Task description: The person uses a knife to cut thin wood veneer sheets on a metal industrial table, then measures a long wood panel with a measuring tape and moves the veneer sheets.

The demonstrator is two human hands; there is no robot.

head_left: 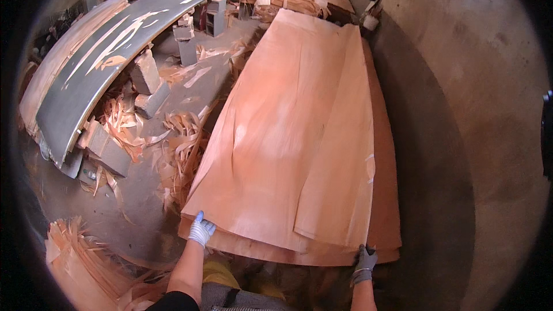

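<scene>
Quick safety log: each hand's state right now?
Left hand: on wood veneer sheet, near left corner; grip unclear.
Right hand: at veneer stack, near edge; grip unclear.

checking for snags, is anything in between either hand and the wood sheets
Nothing visible is: the gloved left hand is at the near left corner of the wood sheets, the gloved right hand at their near edge, farther right. Loose strips lie left of the sheets.

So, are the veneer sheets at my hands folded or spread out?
Spread out: the veneer sheets stretch long and broad away from you, with your left hand and right hand at their near edge.
</scene>
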